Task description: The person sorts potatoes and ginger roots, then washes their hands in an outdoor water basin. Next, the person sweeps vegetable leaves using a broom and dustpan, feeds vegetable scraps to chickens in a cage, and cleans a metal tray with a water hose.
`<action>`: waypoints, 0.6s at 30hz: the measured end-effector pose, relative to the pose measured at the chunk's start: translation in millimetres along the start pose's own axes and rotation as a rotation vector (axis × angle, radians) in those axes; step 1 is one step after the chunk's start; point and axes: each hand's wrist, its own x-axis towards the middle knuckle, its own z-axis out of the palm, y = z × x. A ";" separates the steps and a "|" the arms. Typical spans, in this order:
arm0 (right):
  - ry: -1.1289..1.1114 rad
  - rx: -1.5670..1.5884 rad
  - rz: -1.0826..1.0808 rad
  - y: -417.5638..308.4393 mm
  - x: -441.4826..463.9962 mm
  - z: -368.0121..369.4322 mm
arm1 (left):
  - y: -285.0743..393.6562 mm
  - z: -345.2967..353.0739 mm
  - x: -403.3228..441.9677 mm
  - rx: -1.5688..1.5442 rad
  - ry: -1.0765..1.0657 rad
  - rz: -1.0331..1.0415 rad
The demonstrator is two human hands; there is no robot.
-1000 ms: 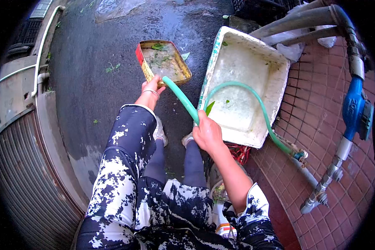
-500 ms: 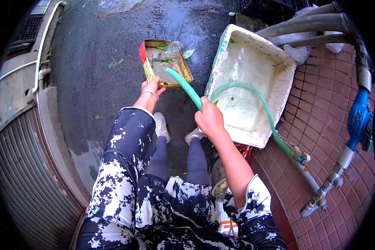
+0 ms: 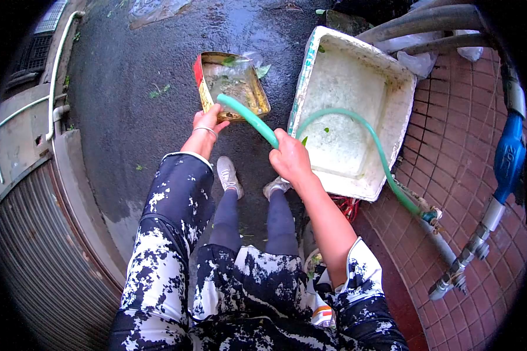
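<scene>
My left hand (image 3: 208, 121) grips the near left corner of a shallow rectangular tin (image 3: 257, 98), red and yellow on the outside and worn brown inside. Green leaves (image 3: 229, 61) cling near its far side. In my right hand (image 3: 290, 157) is a green hose (image 3: 249, 116), its open end pointing over the tin's near edge. From my fist the hose loops across a dirty white foam box (image 3: 357, 76) and runs to a tap (image 3: 432, 215) at the right. Bits of leaf lie inside the box.
Wet dark asphalt (image 3: 134, 117) spreads ahead of my white shoes (image 3: 228, 175). At the right are a tiled surface (image 3: 451, 140) and a blue-bodied pipe fitting (image 3: 508, 151). Thick grey pipes (image 3: 421, 30) cross the upper right. On the left stands a corrugated shutter (image 3: 47, 251).
The hose end and my right hand have shifted slightly left, bringing the nozzle closer to my left hand. The tin has moved slightly left and up in view, still held.
</scene>
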 end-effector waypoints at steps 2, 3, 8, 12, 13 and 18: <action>0.005 -0.005 0.010 -0.7 -1.8 0.2 | -1.2 0.9 -1.0 -0.073 -0.069 -0.035; 0.007 -0.012 0.019 -0.7 -2.2 0.3 | -2.0 2.0 -1.7 -0.071 -0.071 -0.034; 0.013 -0.018 0.021 3.2 -3.7 -0.4 | -2.8 -0.4 -3.2 -0.134 -0.093 -0.062; 0.068 -0.023 0.066 6.3 -5.1 -2.7 | -4.4 -3.4 3.3 -0.124 -0.131 -0.045; 0.069 -0.022 0.068 7.2 -5.3 -3.2 | -3.2 -1.8 1.6 -0.095 -0.106 -0.013; 0.037 -0.046 0.092 5.7 -10.8 -4.2 | -0.8 0.0 2.2 -0.030 -0.093 0.033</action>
